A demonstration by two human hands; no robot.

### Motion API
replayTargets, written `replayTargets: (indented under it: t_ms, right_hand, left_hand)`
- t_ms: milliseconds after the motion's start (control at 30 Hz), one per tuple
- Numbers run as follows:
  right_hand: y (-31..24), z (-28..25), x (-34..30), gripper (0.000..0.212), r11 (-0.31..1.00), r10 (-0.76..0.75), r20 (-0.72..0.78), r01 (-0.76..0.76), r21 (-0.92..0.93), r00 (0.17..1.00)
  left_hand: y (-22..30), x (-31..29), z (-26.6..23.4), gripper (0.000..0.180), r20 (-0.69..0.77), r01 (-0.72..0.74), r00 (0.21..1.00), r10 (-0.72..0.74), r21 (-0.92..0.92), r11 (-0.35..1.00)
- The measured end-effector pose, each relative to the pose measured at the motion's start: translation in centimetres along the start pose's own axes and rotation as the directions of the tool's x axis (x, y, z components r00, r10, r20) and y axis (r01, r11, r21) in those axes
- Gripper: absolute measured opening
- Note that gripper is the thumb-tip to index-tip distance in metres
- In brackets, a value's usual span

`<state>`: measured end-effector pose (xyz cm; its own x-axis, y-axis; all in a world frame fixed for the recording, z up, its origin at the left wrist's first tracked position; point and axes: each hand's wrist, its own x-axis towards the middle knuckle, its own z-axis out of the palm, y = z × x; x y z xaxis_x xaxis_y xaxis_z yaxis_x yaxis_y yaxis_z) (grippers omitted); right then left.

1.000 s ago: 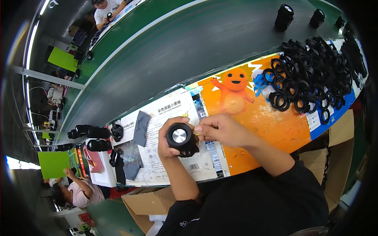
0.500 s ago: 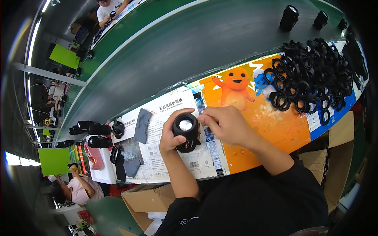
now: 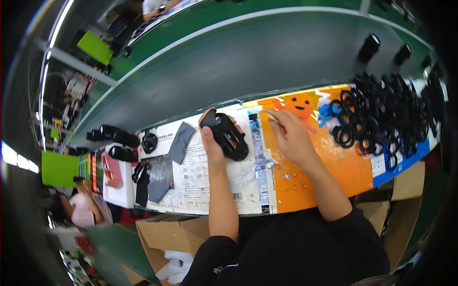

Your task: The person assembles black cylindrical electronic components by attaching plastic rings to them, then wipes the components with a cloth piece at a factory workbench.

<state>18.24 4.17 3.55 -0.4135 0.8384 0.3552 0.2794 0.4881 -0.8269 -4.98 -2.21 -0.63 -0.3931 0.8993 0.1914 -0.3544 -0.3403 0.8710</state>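
Note:
My left hand [image 3: 213, 145] is wrapped round a black cylindrical device [image 3: 232, 138], tilted so that its side shows. It is held over the printed white board on the bench. My right hand [image 3: 290, 136] hovers to the right, apart from the device, above the orange part of the board. Its fingers are curled in toward the thumb. Something small and pale may be at the fingertips, too small to name.
A heap of black rings [image 3: 367, 119] covers the bench's right end. More black cylinders [image 3: 369, 47] stand on the dark belt [image 3: 267, 52]. Grey cloths [image 3: 182, 143] and a white tray [image 3: 119, 190] lie left. Cardboard boxes [image 3: 164, 233] sit below; co-workers are at left and far side.
My right hand has drawn away from the device to the right. My left hand has tipped the device, so its bright round end no longer faces up. The whole view has shifted slightly.

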Motion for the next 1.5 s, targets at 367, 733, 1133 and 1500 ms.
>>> replayTargets:
  t_ms: [367,733,1133,1500]
  right_hand:
    - [-14.4,24.8,-1.1,0.068,0.791,-0.526,0.5,0.611,-0.008,0.688]
    - [-12.6,16.9,2.0,0.035,0.784,-0.614,0.131,0.583,0.213,0.778]
    - [-3.7,3.2,7.2,0.035,0.968,-0.116,0.265,0.049,0.247,0.957]
    - [2.5,2.7,3.4,0.043,0.876,-0.31,0.196,0.36,-0.322,0.93]
  left_hand:
    - [-1.5,1.0,-1.1,0.1,-0.013,0.315,0.937,-0.349,-0.398,0.862]
    - [-1.3,1.2,-0.7,0.069,0.1,0.337,0.936,-0.338,-0.535,0.775]
    - [0.0,0.5,-0.6,0.062,0.174,0.215,0.968,-0.183,-0.193,0.957]
    - [2.5,0.1,-2.1,0.069,0.32,0.259,0.93,-0.182,-0.218,0.941]
